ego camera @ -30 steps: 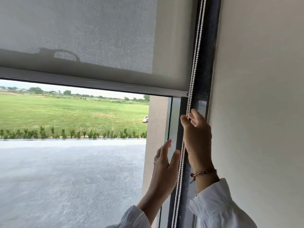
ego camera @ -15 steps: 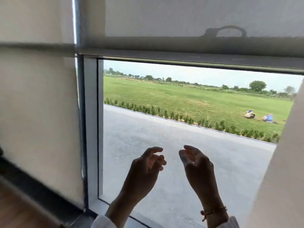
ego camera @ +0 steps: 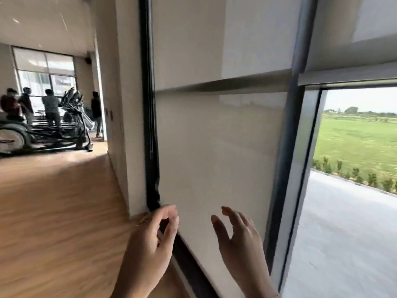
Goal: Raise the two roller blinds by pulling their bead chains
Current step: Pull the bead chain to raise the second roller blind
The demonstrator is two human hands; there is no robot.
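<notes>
- A smooth, matte, cream fabric roller blind (ego camera: 219, 147) is seen lowered over the near window pane, its flat sheet reaching down toward the floor.
- A second blind (ego camera: 352, 35) of the same pale fabric is seen at the far right, raised partway, with a straight grey bottom bar above the open glass and green lawn (ego camera: 354, 143).
- A thin bead chain (ego camera: 151, 125) is seen hanging along the dark vertical frame (ego camera: 148, 82) at the left edge of the lowered blind; its beads are blurred.
- The left hand (ego camera: 148, 244) is held low beside that frame, thumb and forefinger curled toward each other in a loose ring; whether anything is pinched cannot be told. The chain's visible stretch lies above these fingers.
- The right hand (ego camera: 238, 235) is held before the blind's lower fabric, fingers spread and slightly bent, holding nothing, well right of the chain.
- Glossy wood-grain flooring (ego camera: 53, 211) is seen to the left.
</notes>
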